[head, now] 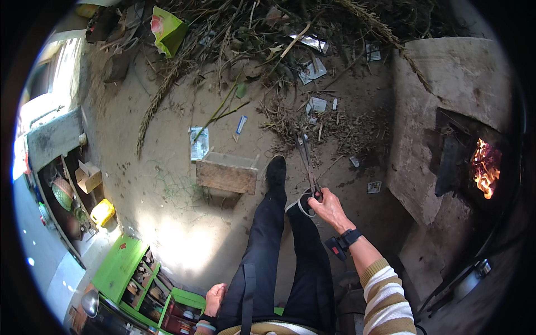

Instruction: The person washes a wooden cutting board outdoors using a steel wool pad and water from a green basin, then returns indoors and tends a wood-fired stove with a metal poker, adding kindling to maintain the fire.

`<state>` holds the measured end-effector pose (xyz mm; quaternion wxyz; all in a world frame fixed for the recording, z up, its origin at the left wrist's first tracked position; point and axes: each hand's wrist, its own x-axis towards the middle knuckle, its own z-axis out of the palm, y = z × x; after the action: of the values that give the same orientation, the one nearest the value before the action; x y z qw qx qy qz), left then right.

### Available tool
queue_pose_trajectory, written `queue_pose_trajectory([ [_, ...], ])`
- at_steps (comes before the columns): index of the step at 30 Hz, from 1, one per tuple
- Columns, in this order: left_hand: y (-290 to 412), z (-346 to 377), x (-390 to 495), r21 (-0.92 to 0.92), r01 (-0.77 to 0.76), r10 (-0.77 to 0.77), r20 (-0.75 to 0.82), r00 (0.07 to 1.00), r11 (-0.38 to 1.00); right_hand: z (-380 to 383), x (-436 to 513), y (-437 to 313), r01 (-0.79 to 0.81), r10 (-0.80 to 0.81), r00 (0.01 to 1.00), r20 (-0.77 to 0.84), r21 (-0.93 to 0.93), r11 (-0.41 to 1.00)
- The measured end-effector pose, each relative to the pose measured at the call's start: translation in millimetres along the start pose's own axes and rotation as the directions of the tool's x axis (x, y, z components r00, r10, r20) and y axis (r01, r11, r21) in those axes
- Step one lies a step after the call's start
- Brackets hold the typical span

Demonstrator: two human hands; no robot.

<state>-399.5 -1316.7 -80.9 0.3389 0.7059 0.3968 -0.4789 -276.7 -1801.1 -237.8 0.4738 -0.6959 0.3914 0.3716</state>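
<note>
My right hand (328,207) is closed around the handles of long metal fire tongs (307,161), above my right shoe. The jaws of the tongs point away from me, over a heap of straw and twig scraps (289,121) on the earthen floor. My left hand (215,295) hangs beside my left thigh with its fingers curled; nothing shows in it. To the right, flames (486,169) burn inside the opening of a clay stove (452,75). A dark metal plate (449,161) leans at that opening.
A small wooden stool (227,176) stands left of my feet. Dry branches and stalks (251,37) lie piled at the far side, with litter near them. Along the left are a green wooden cabinet (115,266), a yellow plastic container (102,212) and a cardboard box (88,178).
</note>
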Motion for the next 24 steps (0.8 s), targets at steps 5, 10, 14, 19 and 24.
queue_pose_trajectory([
  [5,-9,3,1,-0.111,0.043,-0.039,0.033,0.999,0.993,-8,-15,-10,0.086,-0.086,0.996,-0.008,-0.036,0.996],
  [10,-8,9,-1,-0.196,0.048,-0.037,0.055,0.998,0.98,1,31,-16,0.249,-0.258,0.966,-0.009,-0.229,0.941],
  [14,-3,9,-7,-0.15,0.023,-0.02,0.028,0.999,0.988,19,45,-2,0.289,-0.317,0.947,-0.044,-0.305,0.908],
  [19,-10,19,-6,-0.22,0.034,-0.015,0.087,0.996,0.975,21,3,43,0.175,-0.198,0.98,-0.036,-0.333,0.926],
  [24,-27,28,-5,-0.257,0.033,-0.008,0.1,0.995,0.966,0,-36,76,0.094,-0.119,0.99,-0.071,-0.284,0.954],
])
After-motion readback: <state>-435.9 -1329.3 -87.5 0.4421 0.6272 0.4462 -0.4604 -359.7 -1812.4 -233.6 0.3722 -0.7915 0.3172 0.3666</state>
